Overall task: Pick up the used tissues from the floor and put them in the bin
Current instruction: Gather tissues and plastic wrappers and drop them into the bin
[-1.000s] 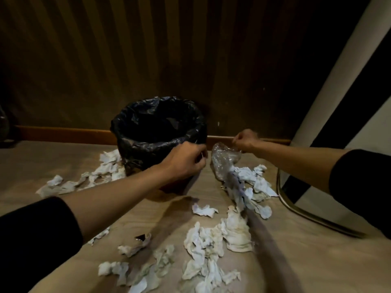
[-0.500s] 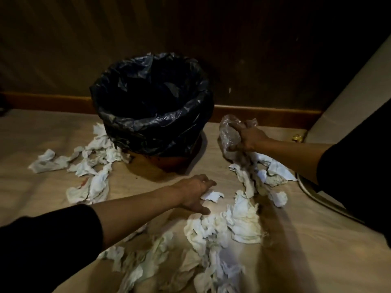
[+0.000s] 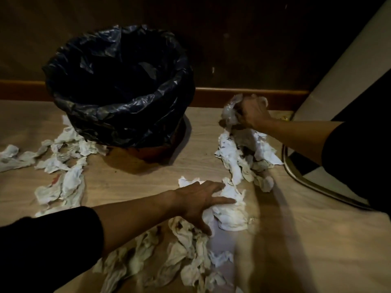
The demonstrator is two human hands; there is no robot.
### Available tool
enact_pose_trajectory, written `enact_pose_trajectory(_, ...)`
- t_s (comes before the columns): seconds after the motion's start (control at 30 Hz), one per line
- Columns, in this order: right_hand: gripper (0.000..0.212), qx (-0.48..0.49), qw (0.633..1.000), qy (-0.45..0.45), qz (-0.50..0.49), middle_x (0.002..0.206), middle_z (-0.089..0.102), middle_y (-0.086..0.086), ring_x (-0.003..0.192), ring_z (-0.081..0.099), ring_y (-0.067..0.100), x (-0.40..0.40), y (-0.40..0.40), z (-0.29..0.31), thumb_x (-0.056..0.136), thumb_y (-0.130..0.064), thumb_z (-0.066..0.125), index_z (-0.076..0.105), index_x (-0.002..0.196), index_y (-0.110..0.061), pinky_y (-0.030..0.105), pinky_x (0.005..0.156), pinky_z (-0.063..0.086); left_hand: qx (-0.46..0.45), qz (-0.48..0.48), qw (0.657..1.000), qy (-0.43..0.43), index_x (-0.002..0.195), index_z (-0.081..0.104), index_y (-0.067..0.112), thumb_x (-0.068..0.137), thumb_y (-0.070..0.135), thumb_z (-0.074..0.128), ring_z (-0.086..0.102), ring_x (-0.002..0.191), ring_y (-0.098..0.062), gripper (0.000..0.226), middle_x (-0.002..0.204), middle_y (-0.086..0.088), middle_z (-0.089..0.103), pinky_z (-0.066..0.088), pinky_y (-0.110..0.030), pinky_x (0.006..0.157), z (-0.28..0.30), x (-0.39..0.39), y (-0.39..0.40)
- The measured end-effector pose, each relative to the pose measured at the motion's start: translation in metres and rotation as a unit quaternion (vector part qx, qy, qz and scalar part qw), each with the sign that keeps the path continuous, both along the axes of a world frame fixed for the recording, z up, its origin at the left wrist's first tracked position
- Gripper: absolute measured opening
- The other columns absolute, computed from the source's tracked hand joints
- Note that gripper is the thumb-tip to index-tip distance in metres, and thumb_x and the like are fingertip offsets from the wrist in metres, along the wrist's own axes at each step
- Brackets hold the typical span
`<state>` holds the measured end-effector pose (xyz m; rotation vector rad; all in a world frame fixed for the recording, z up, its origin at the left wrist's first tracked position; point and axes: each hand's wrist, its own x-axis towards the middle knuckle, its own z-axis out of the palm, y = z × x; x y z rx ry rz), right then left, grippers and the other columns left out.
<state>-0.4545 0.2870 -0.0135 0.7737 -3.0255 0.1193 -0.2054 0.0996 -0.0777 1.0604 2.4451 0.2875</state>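
A round bin [image 3: 118, 115] lined with a black plastic bag stands on the wooden floor against the wall. Crumpled white tissues lie around it: a pile on the left [image 3: 61, 166], one on the right [image 3: 243, 157] and a heap in front [image 3: 186, 256]. My left hand [image 3: 198, 201] lies flat with fingers spread on a white tissue wad [image 3: 230, 212] in front of the bin. My right hand [image 3: 251, 113] is closed on a crumpled clear plastic wrapper [image 3: 229, 108] just above the right pile.
A dark striped wall with a wooden skirting board [image 3: 243, 96] runs behind the bin. A slanted white panel [image 3: 338, 66] and a curved metal rail [image 3: 300, 176] stand at the right, close to my right arm.
My left hand moved from the bin's rim down to the floor and onto the tissue wad. My right hand bunched the clear plastic wrapper. The camera came closer and lower.
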Motion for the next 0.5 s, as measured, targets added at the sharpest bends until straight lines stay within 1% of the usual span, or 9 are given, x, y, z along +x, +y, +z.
enact_pose_trajectory(0.07, 0.026, 0.116, 0.993, -0.034, -0.013, 0.122, 0.061, 0.021, 0.120, 0.051, 0.039, 0.001, 0.020, -0.003, 0.089, -0.028, 0.059, 0.070, 0.109, -0.016, 0.053, 0.106, 0.038, -0.044, -0.038, 0.998, 0.001, 0.154, 0.019, 0.043, 0.069, 0.064, 0.076, 0.017, 0.148, -0.031, 0.103, 0.164, -0.010, 0.011, 0.033, -0.048, 0.111, -0.002, -0.001, 0.001)
enact_pose_trajectory(0.1, 0.033, 0.164, 0.983, -0.076, -0.033, 0.131, 0.055, 0.020, 0.129, 0.044, 0.040, 0.005, 0.029, -0.009, 0.092, -0.037, 0.057, 0.067, 0.117, -0.018, 0.055, 0.111, 0.033, -0.065, -0.051, 0.997, 0.003, 0.153, 0.024, 0.038, 0.070, 0.061, 0.076, 0.018, 0.147, -0.030, 0.101, 0.163, -0.010, 0.013, 0.035, -0.049, 0.111, -0.003, -0.001, 0.001)
enact_pose_trajectory(0.13, 0.044, 0.187, 0.971, -0.135, -0.055, 0.140, 0.047, 0.020, 0.133, 0.041, 0.040, 0.011, 0.037, -0.016, 0.093, -0.046, 0.056, 0.062, 0.127, -0.019, 0.054, 0.113, 0.033, -0.079, -0.059, 0.995, 0.011, 0.153, 0.027, 0.034, 0.072, 0.059, 0.076, 0.021, 0.145, -0.031, 0.097, 0.161, -0.010, 0.018, 0.038, -0.048, 0.109, -0.004, 0.000, 0.001)
enact_pose_trajectory(0.2, 0.085, 0.185, 0.942, -0.267, -0.081, 0.154, 0.029, 0.020, 0.138, 0.039, 0.041, 0.023, 0.049, -0.030, 0.084, -0.063, 0.064, 0.037, 0.148, -0.015, 0.049, 0.111, 0.040, -0.074, -0.065, 0.994, 0.039, 0.148, 0.036, 0.025, 0.077, 0.054, 0.071, 0.033, 0.136, -0.031, 0.084, 0.152, -0.012, 0.032, 0.043, -0.044, 0.101, -0.005, 0.001, -0.001)
enact_pose_trajectory(0.27, 0.120, 0.195, 0.931, -0.305, -0.046, 0.159, 0.017, 0.019, 0.141, 0.037, 0.042, 0.035, 0.059, -0.040, 0.068, -0.068, 0.077, 0.015, 0.156, -0.014, 0.046, 0.112, 0.042, -0.060, -0.056, 0.995, 0.064, 0.136, 0.046, 0.016, 0.082, 0.045, 0.067, 0.043, 0.126, -0.032, 0.064, 0.138, -0.013, 0.044, 0.048, -0.042, 0.093, -0.004, 0.003, -0.003)
enact_pose_trajectory(0.3, 0.123, 0.206, 0.936, -0.286, -0.019, 0.156, 0.019, 0.020, 0.137, 0.042, 0.042, 0.039, 0.062, -0.043, 0.066, -0.065, 0.080, 0.013, 0.156, -0.013, 0.044, 0.110, 0.045, -0.062, -0.048, 0.995, 0.069, 0.130, 0.050, 0.013, 0.083, 0.040, 0.066, 0.046, 0.122, -0.032, 0.056, 0.133, -0.013, 0.047, 0.049, -0.043, 0.089, -0.003, 0.003, -0.005)
enact_pose_trajectory(0.33, 0.117, 0.210, 0.943, -0.257, 0.005, 0.151, 0.026, 0.022, 0.130, 0.049, 0.041, 0.043, 0.065, -0.047, 0.069, -0.059, 0.081, 0.016, 0.154, -0.011, 0.041, 0.104, 0.049, -0.068, -0.038, 0.995, 0.069, 0.124, 0.053, 0.010, 0.084, 0.037, 0.065, 0.048, 0.119, -0.032, 0.049, 0.128, -0.014, 0.049, 0.050, -0.042, 0.086, -0.001, 0.004, -0.006)
enact_pose_trajectory(0.4, 0.093, 0.198, 0.955, -0.216, 0.042, 0.140, 0.040, 0.024, 0.114, 0.059, 0.039, 0.049, 0.064, -0.051, 0.080, -0.044, 0.077, 0.027, 0.150, -0.010, 0.038, 0.092, 0.053, -0.081, -0.015, 0.995, 0.056, 0.117, 0.055, 0.009, 0.087, 0.033, 0.061, 0.052, 0.114, -0.033, 0.038, 0.120, -0.014, 0.052, 0.050, -0.041, 0.081, 0.002, 0.006, -0.009)
enact_pose_trajectory(0.5, 0.076, 0.199, 0.953, -0.211, 0.088, 0.133, 0.054, 0.023, 0.115, 0.060, 0.037, 0.055, 0.052, -0.048, 0.086, -0.036, 0.071, 0.037, 0.147, -0.007, 0.036, 0.092, 0.052, -0.088, 0.021, 0.995, 0.038, 0.112, 0.057, 0.008, 0.093, 0.032, 0.055, 0.059, 0.103, -0.035, 0.031, 0.112, -0.015, 0.057, 0.050, -0.040, 0.077, 0.008, 0.007, -0.013)
